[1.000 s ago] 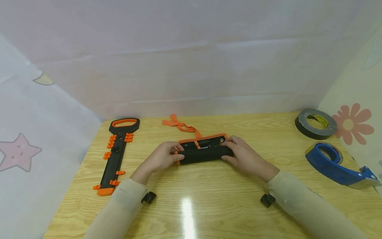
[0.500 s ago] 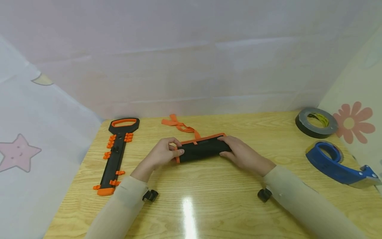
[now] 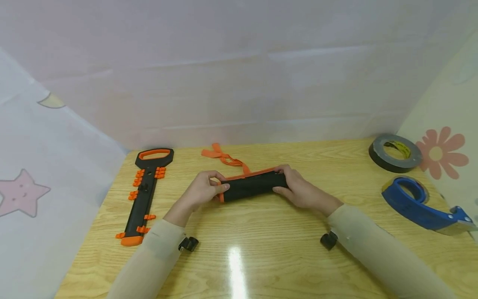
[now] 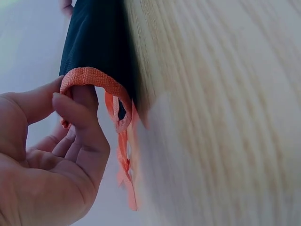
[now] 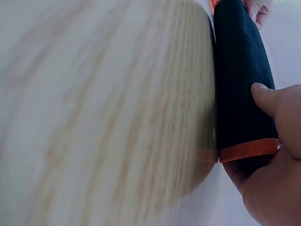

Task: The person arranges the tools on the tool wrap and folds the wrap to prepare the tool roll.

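Observation:
A black fabric tool roll (image 3: 254, 187) with orange edging lies rolled up on the wooden table. My left hand (image 3: 203, 189) pinches its left end; in the left wrist view the thumb and fingers close on the orange trim (image 4: 87, 73), and the end of the roll shows hollow. My right hand (image 3: 300, 189) grips the other end, thumb on the near face and fingers behind. The right wrist view shows that thumb (image 5: 263, 96) pressed on the black cloth beside the orange band (image 5: 249, 149). From the far edge an orange tie strap (image 3: 225, 158) trails toward the wall.
Left of the hands lies a long black holder (image 3: 141, 207) with orange clips and a loop handle. At the right are a duct tape roll (image 3: 386, 162) and a blue tape dispenser (image 3: 414, 214). A pale sheet (image 3: 242, 91) hangs behind the table.
The roll's flap has turned away from me, covering the inner pockets and metal pieces seen a second ago. Both hands have shifted slightly toward the wall with it.

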`<state>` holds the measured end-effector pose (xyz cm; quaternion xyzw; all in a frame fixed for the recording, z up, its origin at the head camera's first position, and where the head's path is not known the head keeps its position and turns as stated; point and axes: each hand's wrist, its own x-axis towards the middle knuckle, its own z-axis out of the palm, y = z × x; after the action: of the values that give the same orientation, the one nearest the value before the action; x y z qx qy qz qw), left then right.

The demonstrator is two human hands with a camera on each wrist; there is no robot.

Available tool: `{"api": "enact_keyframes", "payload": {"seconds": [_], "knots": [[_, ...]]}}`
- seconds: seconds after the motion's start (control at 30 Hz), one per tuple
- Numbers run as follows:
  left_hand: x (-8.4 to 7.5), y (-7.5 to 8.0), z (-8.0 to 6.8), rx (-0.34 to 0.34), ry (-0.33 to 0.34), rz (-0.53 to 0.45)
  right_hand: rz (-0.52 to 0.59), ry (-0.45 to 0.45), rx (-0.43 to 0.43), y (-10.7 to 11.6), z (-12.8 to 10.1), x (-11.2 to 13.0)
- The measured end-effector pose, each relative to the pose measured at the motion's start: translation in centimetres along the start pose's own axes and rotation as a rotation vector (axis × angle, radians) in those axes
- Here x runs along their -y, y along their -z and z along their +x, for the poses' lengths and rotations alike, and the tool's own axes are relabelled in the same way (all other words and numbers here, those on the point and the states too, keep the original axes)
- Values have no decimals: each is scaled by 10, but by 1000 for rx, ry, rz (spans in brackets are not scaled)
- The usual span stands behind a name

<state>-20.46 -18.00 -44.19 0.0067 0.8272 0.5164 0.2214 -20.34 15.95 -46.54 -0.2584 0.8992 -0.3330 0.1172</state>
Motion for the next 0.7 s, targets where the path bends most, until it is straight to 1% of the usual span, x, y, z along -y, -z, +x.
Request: {"api": "enact_keyframes", "payload": {"seconds": [0.13, 0.4, 0.63, 0.7], "knots": [[2, 0, 3, -16, 8, 10, 47, 4, -25, 1, 2, 0], [6, 1, 7, -51, 2, 24, 18, 27, -62, 1, 9, 3], [9, 1, 12, -25, 17, 32, 0, 4, -98, -2, 15, 2], [10, 1, 14, -25, 17, 52, -4, -6, -106, -3, 17, 2]]}}
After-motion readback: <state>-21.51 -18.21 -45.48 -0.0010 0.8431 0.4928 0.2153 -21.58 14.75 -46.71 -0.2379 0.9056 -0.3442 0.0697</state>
